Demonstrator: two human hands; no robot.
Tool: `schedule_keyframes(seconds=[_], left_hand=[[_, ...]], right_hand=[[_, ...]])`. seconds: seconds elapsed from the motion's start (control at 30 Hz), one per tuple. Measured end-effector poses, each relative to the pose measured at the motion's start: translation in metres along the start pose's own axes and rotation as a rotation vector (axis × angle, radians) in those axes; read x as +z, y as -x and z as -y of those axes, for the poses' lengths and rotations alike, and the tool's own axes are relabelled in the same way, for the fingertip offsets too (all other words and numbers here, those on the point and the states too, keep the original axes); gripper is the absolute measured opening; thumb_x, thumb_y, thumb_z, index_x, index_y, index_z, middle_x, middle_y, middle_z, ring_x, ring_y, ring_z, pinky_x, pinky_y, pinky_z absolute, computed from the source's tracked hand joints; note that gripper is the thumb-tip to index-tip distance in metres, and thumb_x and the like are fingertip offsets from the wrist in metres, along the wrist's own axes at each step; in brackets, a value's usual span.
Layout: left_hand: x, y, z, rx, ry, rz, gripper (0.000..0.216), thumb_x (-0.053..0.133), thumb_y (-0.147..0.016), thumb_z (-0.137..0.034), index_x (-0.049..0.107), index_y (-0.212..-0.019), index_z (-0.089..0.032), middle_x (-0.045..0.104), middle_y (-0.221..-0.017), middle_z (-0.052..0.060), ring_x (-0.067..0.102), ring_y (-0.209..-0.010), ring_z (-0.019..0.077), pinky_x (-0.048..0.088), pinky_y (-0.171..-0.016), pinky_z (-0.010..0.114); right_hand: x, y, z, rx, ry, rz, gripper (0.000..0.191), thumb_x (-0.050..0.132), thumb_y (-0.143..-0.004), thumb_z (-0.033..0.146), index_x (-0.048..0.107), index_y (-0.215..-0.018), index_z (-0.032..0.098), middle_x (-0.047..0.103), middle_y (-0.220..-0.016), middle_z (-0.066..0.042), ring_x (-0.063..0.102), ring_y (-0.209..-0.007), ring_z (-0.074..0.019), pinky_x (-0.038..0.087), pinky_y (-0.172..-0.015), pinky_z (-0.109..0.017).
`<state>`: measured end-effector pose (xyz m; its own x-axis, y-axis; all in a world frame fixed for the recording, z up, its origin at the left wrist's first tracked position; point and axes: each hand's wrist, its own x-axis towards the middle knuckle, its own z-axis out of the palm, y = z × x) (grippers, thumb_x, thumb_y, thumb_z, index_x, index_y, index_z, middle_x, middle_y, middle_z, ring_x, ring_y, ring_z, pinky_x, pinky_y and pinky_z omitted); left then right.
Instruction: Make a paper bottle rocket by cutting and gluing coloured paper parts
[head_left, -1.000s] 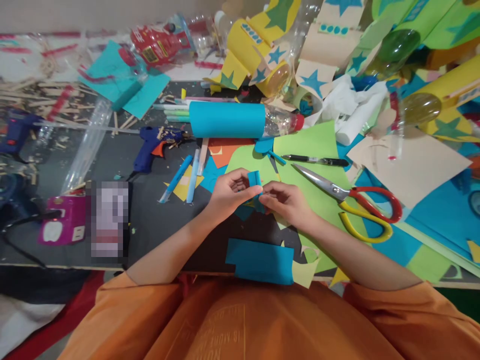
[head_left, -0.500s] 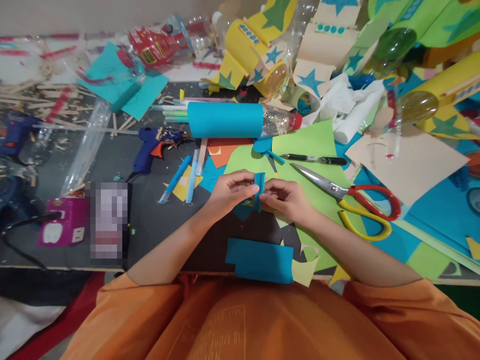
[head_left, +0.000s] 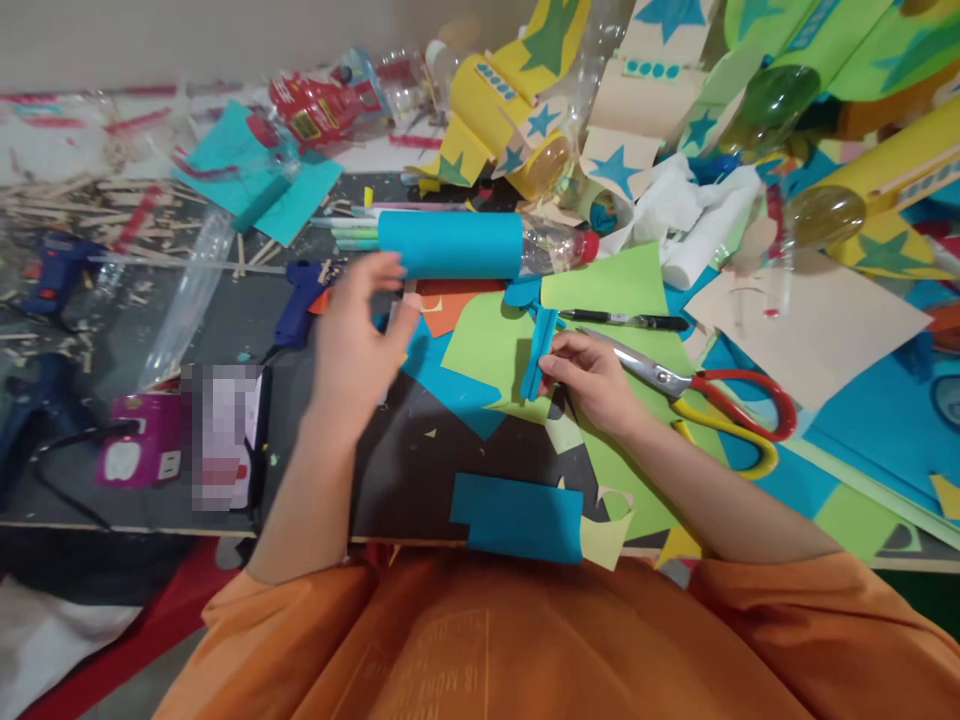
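On the near side of the blue-wrapped bottle (head_left: 450, 245), and apart from it, I have the right hand (head_left: 592, 375) pinching a folded blue strip (head_left: 535, 362). The left hand (head_left: 356, 345), fingers spread and visibly holding nothing, hovers by the bottle's left end, near a glue gun (head_left: 294, 308). Wrapping and creasing look done to me; the strip is not yet attached to anything.

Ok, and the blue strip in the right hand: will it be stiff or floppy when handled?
The strip is probably fairly stiff lengthwise, as it sits straight in the right hand. It should be light, being small and apparently paper. It may bend easily along its long crease.
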<state>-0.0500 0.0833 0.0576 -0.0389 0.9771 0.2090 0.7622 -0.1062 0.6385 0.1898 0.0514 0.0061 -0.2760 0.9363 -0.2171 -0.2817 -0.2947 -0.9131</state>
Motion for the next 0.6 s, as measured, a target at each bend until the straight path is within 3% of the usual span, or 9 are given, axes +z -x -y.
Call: schedule_keyframes(seconds=[0.07,0.13,0.2,0.3,0.4,0.47,0.6], left_hand=[[-0.017,-0.014,0.009,-0.197,-0.396,-0.079,0.052,0.068,-0.081,-0.018,0.055,-0.129,-0.005,0.062,-0.133,0.020,0.057,-0.127,0.0351,0.043,-0.111,0.051],[-0.028,-0.023,0.015,-0.431,-0.650,-0.010,0.061,0.070,-0.083,-0.025,0.050,-0.135,-0.001,0.057,-0.138,0.026,0.050,-0.133,0.0435,0.040,-0.111,0.059],[-0.032,-0.029,0.017,-0.560,-0.721,0.115,0.063,0.068,-0.086,-0.033,0.050,-0.135,0.001,0.058,-0.136,0.028,0.053,-0.130,0.0463,0.043,-0.107,0.059],[-0.030,-0.034,0.017,-0.594,-0.740,0.237,0.063,0.065,-0.087,-0.036,0.051,-0.133,0.005,0.058,-0.135,0.030,0.055,-0.128,0.0462,0.047,-0.104,0.055],[-0.031,-0.036,0.018,-0.584,-0.746,0.256,0.053,0.063,-0.086,-0.027,0.054,-0.128,0.005,0.059,-0.134,0.030,0.057,-0.127,0.0438,0.047,-0.106,0.051],[-0.037,-0.035,0.022,-0.562,-0.712,0.184,0.039,0.063,-0.083,-0.024,0.060,-0.115,-0.003,0.063,-0.128,0.026,0.059,-0.125,0.0423,0.046,-0.107,0.051],[-0.052,-0.026,0.029,-0.469,-0.559,-0.163,0.023,0.066,-0.074,-0.027,0.055,-0.093,-0.018,0.069,-0.109,0.015,0.063,-0.112,0.0406,0.045,-0.103,0.062]], right_hand=[[0.000,-0.001,0.000,0.000,-0.023,-0.005,0.036,0.085,-0.068,0.050,0.064,-0.070,0.021,0.065,-0.055,0.005,0.063,-0.048,-0.0106,0.056,-0.052,-0.024],[0.000,-0.002,0.000,0.000,-0.042,-0.011,0.036,0.086,-0.067,0.049,0.064,-0.069,0.021,0.065,-0.054,0.005,0.063,-0.047,-0.0105,0.056,-0.051,-0.024],[0.000,-0.003,0.001,0.001,-0.050,-0.012,0.035,0.086,-0.067,0.049,0.064,-0.068,0.021,0.065,-0.053,0.005,0.064,-0.047,-0.0105,0.056,-0.051,-0.024],[-0.001,-0.003,0.002,0.008,-0.052,-0.013,0.036,0.086,-0.066,0.050,0.064,-0.069,0.021,0.066,-0.054,0.005,0.064,-0.047,-0.0107,0.057,-0.051,-0.024],[-0.001,-0.004,0.003,0.021,-0.052,-0.022,0.039,0.086,-0.064,0.053,0.063,-0.068,0.022,0.065,-0.053,0.005,0.064,-0.047,-0.0110,0.057,-0.051,-0.025],[-0.001,-0.005,0.004,0.034,-0.054,-0.035,0.042,0.087,-0.061,0.055,0.062,-0.067,0.022,0.064,-0.051,0.006,0.063,-0.046,-0.0114,0.057,-0.051,-0.025],[0.002,-0.006,0.007,0.038,-0.064,-0.063,0.044,0.088,-0.057,0.056,0.061,-0.065,0.022,0.064,-0.049,0.006,0.062,-0.044,-0.0116,0.056,-0.050,-0.025]])
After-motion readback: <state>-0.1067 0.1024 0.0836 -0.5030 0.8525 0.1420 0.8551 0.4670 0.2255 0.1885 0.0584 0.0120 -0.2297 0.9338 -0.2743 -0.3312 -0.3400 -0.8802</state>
